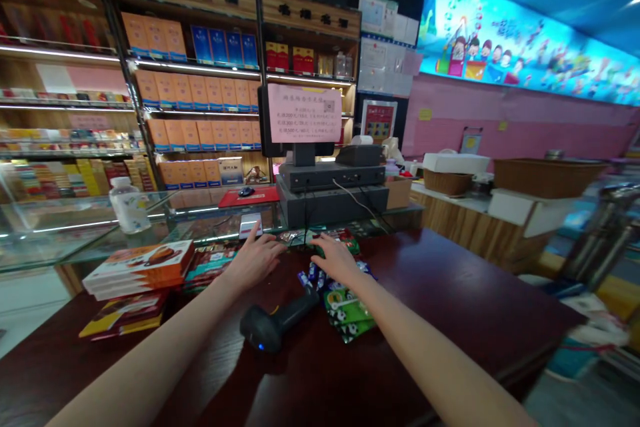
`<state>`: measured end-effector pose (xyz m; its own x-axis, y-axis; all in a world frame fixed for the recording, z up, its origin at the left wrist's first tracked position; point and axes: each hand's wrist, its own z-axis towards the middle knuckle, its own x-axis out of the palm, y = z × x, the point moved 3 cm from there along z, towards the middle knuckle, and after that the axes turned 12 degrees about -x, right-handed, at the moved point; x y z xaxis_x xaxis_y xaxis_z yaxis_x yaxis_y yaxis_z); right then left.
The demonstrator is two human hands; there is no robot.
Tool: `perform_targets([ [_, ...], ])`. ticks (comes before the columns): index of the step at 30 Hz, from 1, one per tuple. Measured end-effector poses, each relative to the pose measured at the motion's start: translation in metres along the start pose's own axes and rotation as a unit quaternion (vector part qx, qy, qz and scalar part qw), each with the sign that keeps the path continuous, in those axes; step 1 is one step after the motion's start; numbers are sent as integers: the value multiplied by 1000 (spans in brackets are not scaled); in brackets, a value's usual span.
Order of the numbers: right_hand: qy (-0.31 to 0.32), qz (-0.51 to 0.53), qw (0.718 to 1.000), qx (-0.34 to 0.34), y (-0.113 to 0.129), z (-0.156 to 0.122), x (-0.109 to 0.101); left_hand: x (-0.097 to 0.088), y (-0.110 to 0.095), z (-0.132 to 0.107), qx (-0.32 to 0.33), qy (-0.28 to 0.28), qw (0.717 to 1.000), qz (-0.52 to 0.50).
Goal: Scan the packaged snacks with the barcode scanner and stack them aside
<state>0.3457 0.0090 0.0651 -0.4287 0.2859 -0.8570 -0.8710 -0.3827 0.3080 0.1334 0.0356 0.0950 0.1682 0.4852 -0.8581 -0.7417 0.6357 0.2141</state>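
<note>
My left hand [257,255] hovers over the far part of the dark counter with its fingers spread, holding nothing. Just beyond it a phone [250,225] lies on the glass. My right hand [334,257] is above small blue-and-white snack sticks [313,272], fingers stretched and apart; whether it touches them I cannot tell. A red-and-green packet [349,241] lies behind that hand. Under my right wrist are green snack bags [346,310] with a football pattern. Between my forearms a black barcode scanner [273,327] rests on the counter, its blue light on.
On the left sit stacked orange-and-white boxes [143,265], flat yellow-and-red packs [125,313], teal packets [213,267] and a clear bottle [129,205]. A cash register [333,180] with a pink sign [305,113] stands ahead. Baskets [547,177] stand on a side counter at right.
</note>
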Motion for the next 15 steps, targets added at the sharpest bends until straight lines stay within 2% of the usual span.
perform_targets([
  [8, -33, -5, 999, 15, -55, -17, -14, 33, -33, 37, -4, 28, 999, -34],
  [15, -32, -22, 998, 47, -94, -23, -21, 64, -51, 62, -60, 73, 993, -72],
])
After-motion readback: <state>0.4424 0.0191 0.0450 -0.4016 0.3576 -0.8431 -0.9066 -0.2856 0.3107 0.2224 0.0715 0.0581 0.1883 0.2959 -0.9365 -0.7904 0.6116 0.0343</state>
